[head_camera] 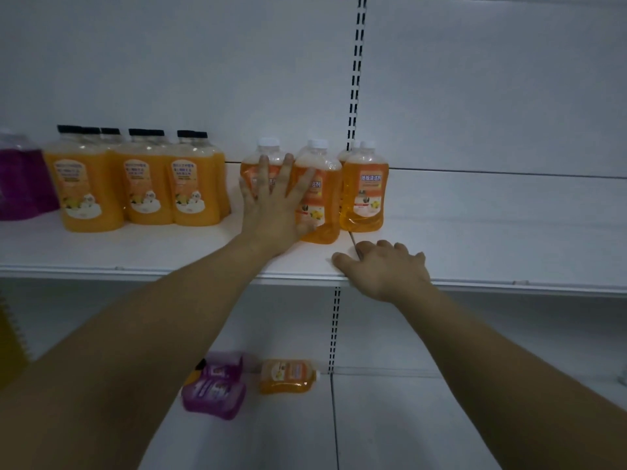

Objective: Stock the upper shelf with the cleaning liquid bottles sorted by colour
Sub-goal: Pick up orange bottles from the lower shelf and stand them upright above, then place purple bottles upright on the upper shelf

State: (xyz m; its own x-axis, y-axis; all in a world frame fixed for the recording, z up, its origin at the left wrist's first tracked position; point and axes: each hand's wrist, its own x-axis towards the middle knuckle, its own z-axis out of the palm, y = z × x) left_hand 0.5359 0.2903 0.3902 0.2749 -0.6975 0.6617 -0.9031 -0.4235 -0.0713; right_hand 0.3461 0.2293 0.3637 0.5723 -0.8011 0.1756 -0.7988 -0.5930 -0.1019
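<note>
Upper shelf [135, 252]: at far left edge, a pouch-like pack [23, 184], partly cut off. Right of it, a block of black-capped bottles [142, 188], three across at front, more behind. Right again, a cluster of white-capped bottles [364, 195], front row with others behind, reaching the slotted upright [356, 72] at the back panel. Left hand [274, 205] flat against the front of the cluster's left bottles. Right hand [386, 269] on the shelf's near edge, right of and nearer than the cluster. Lower shelf [424, 418]: two lying pouches [213, 391] stacked, a lying bottle [288, 376] just right, cap pointing right.
</note>
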